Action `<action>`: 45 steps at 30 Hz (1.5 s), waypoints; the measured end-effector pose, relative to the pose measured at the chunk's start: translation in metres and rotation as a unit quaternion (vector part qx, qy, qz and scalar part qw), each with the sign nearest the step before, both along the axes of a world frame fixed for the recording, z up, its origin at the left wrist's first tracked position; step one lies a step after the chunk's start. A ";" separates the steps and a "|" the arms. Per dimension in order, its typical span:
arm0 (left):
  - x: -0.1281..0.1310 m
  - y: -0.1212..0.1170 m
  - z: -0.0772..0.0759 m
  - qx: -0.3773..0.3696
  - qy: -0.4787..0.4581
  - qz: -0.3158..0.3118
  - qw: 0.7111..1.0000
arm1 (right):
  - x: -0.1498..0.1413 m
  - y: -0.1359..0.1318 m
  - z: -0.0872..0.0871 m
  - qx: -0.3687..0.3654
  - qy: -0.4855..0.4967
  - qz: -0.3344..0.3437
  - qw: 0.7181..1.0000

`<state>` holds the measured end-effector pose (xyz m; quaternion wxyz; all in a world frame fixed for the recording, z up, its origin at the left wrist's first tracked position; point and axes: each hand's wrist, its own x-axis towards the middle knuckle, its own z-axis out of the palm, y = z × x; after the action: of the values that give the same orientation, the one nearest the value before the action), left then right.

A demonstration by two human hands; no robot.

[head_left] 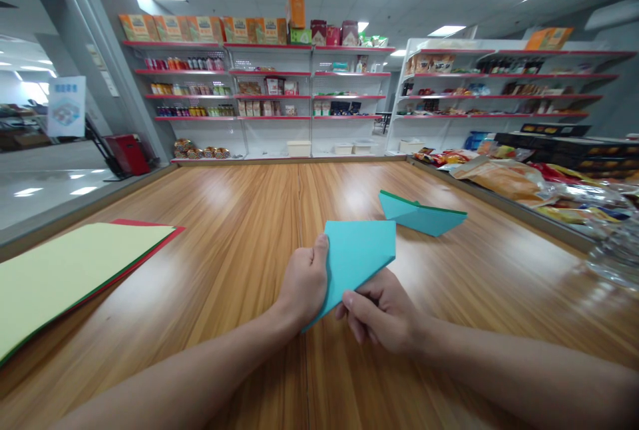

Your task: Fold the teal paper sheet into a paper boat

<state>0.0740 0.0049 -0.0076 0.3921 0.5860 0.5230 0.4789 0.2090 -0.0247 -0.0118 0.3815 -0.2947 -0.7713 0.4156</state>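
Observation:
A folded sheet of blue paper (357, 250) is held up between my two hands, just above the table. My left hand (305, 283) grips its left edge, with the thumb lying on the near face. Along the lower right edge, my right hand (382, 310) pinches the paper between thumb and fingers. Behind the paper and to its right, a folded blue paper boat (422, 217) with a green edge rests on the wooden table (239, 230). The fingers of my left hand behind the paper are hidden.
On the left lies a stack of pale yellow, green and red paper sheets (84, 257). Snack packets (504, 180) and a clear plastic item (616, 253) sit beyond the table's right edge. Stocked shelves (269, 94) stand at the back.

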 end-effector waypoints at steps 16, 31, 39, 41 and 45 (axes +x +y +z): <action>-0.007 0.006 0.000 0.029 0.045 0.015 0.998 | 0.008 0.006 -0.007 0.036 0.020 -0.052 0.998; -0.013 0.008 -0.011 0.056 0.036 0.045 0.997 | 0.011 0.016 -0.006 -0.059 0.021 -0.049 0.997; -0.012 0.012 -0.009 0.000 -0.043 0.026 0.999 | 0.010 0.019 -0.007 -0.093 0.030 -0.119 0.988; -0.012 0.013 -0.007 0.002 -0.047 0.036 0.998 | 0.009 0.019 -0.008 -0.100 0.024 -0.131 0.986; -0.008 0.012 -0.005 0.014 -0.002 0.036 0.999 | 0.008 0.014 -0.004 -0.052 -0.009 -0.082 0.995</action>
<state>0.0659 0.0170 -0.0124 0.3675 0.5715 0.5358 0.5012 0.2168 -0.0112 -0.0159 0.3919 -0.3801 -0.7252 0.4195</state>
